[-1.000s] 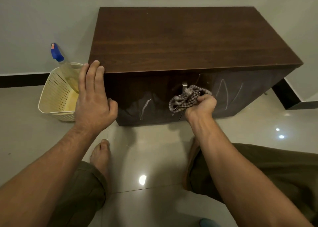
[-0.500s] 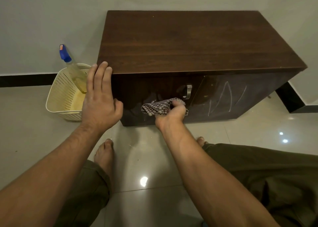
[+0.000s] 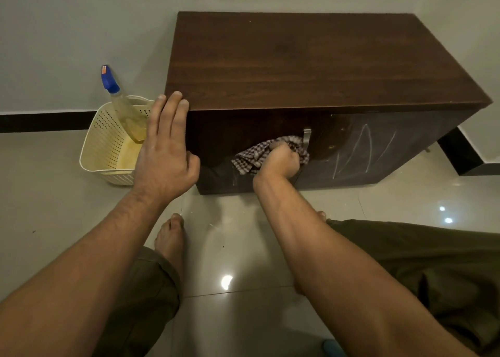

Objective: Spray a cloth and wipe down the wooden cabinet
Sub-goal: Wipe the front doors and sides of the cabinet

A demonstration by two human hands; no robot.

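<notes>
Right hand (image 3: 280,162) fisted on checked cloth (image 3: 250,158) against cabinet (image 3: 311,67) front, left hand (image 3: 165,151) flat, fingers spread, on its corner

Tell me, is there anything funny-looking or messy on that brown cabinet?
Yes. The cabinet's right door has pale zigzag scribbles, like chalk, across its dark front. The right hand presses a checked cloth on the left door, where only faint smears show. The spray bottle leans tilted in a basket.

Checked cloth (image 3: 253,156) bunched vs dark cabinet (image 3: 311,64) front (streaky).
</notes>
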